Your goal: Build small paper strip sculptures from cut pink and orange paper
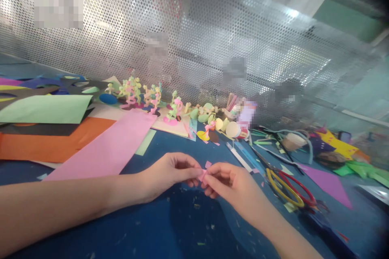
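Between the fingertips of both hands is a small pink piece of paper (203, 175), partly hidden by the fingers. My left hand (174, 170) pinches it from the left with thumb and forefinger. From the other side, my right hand (225, 179) grips the same piece with closed fingers. Another little pink bit (208, 164) shows just above the fingertips; I cannot tell if it is joined on. Behind the left wrist lies a long pink paper sheet (112, 145). A red-and-yellow-handled pair of scissors (285, 186) rests to the right.
Small paper figures (174, 107) stand along the back beside a metal mesh screen (194, 40). Green (45, 109) and orange sheets (57, 143) are stacked at left. A cutter (240, 158), purple paper (326, 184) and scraps lie on the blue table (146, 226).
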